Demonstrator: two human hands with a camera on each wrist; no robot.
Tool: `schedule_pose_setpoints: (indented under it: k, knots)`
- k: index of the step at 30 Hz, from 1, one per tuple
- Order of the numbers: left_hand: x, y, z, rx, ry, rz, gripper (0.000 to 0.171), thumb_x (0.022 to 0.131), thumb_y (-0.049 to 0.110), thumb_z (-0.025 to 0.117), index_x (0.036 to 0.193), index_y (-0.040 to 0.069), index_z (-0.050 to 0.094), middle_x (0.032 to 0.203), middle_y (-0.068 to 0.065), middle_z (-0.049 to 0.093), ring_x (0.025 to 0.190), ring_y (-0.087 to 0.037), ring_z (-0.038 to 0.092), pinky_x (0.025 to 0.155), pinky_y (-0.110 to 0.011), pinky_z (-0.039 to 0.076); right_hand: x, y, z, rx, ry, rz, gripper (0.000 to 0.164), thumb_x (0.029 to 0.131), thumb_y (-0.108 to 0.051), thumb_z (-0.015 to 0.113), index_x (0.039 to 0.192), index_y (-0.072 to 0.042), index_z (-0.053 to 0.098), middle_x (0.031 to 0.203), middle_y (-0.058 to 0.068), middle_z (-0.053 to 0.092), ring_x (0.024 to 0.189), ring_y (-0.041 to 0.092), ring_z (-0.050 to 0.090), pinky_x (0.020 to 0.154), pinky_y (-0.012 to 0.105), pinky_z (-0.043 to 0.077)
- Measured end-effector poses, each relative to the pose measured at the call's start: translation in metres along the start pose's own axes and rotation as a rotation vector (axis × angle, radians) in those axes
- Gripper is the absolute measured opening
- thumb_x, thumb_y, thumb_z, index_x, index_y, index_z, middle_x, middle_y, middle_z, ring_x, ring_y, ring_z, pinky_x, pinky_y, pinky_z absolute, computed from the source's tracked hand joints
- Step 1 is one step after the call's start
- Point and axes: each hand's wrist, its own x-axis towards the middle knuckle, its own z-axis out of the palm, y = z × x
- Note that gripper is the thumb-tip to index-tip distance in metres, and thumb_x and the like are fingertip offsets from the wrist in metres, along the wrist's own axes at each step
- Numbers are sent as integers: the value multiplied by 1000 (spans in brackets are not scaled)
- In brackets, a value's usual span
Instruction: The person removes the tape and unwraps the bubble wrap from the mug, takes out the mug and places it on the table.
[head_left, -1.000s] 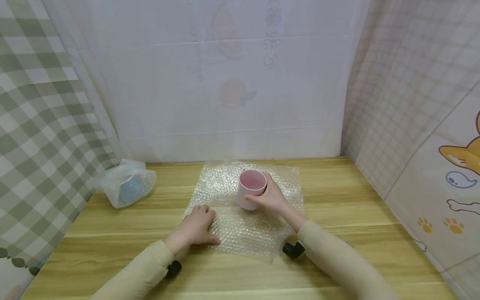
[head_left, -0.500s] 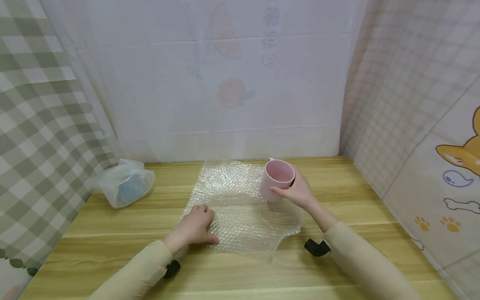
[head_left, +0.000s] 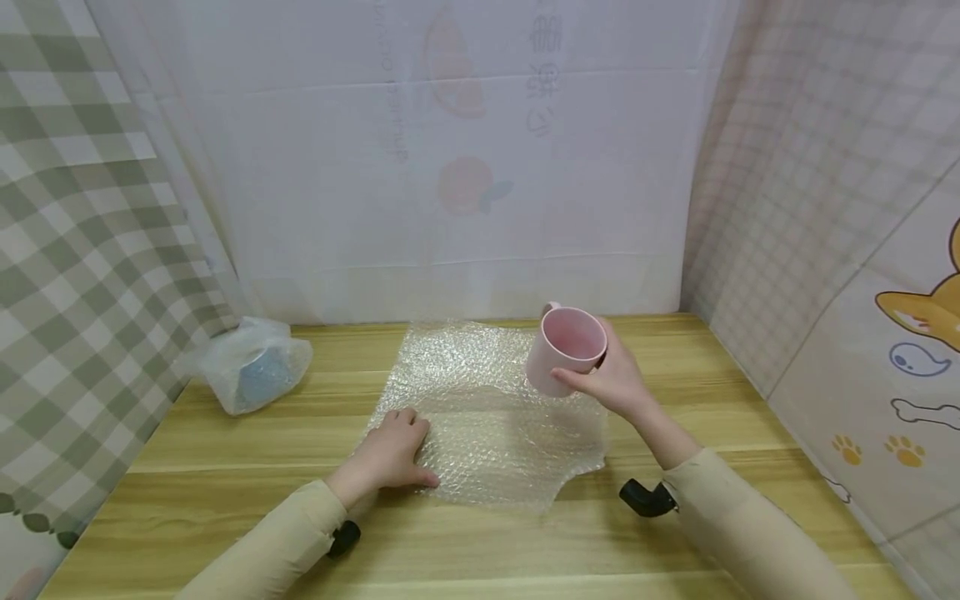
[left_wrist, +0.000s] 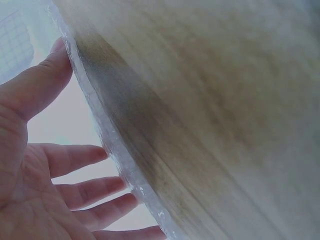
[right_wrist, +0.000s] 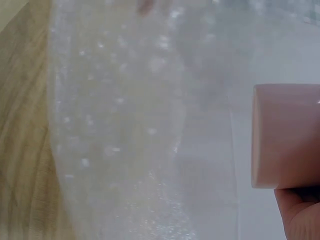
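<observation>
A pink mug (head_left: 553, 367) is held up by my right hand (head_left: 611, 375), its thumb on the near side and the other fingers round the far right side. The mug tilts a little, mouth toward the head camera, handle at the back. Behind and below it, a sheet of clear bubble wrap (head_left: 480, 450) lies spread out. My left hand (head_left: 393, 450) rests on the sheet's left edge with fingers spread. In the left wrist view, the fingertips (left_wrist: 112, 187) touch the bubble wrap's edge (left_wrist: 107, 125). The right wrist view shows the mug's side (right_wrist: 287, 135) at the right.
At the table's back left sits a blue item (head_left: 266, 377) wrapped in bubble wrap (head_left: 232, 387). The wooden table (head_left: 450, 558) is bounded by a white sheet (head_left: 337, 208) behind, a green checked cloth (head_left: 90, 275) on the left and a patterned cloth (head_left: 810, 333) on the right.
My right hand has lifted the mug off the bubble wrap and carried it to the right, tilting it. The sheet's lower right corner has shifted. My left hand has stayed in place.
</observation>
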Motion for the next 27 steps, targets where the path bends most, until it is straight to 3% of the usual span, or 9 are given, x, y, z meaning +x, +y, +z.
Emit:
schedule_pose_setpoints:
  k: [8, 15, 21, 27]
  knots:
    - [0, 0, 0, 5, 5, 3, 59, 65, 47, 89, 93, 6, 57, 105, -17, 54, 98, -37, 51, 71, -52, 52, -1, -6, -21, -23, 47, 0, 82, 73, 0, 84, 140, 7, 37, 128, 24, 52, 112, 32, 53, 85, 17, 45]
    - [1, -1, 1, -4, 10, 2, 59, 64, 48, 89, 93, 7, 57, 105, -17, 54, 97, -37, 50, 71, -52, 52, -1, -4, -46, -37, 97, -11, 80, 75, 2, 81, 141, 8, 35, 128, 22, 50, 107, 16, 51, 82, 13, 46]
    - [1, -2, 1, -8, 8, -5, 59, 64, 48, 89, 93, 7, 57, 107, -17, 54, 99, -37, 50, 72, -52, 51, -4, 5, -66, -58, 146, -3, 80, 74, 6, 79, 140, 9, 34, 127, 20, 48, 103, 5, 49, 80, 11, 44]
    - [2, -2, 1, -8, 8, 2, 60, 64, 49, 89, 94, 7, 58, 107, -17, 54, 98, -37, 50, 73, -53, 52, -9, 23, -87, -87, 146, 29, 79, 76, 5, 79, 140, 8, 34, 126, 15, 48, 103, 6, 49, 79, 11, 43]
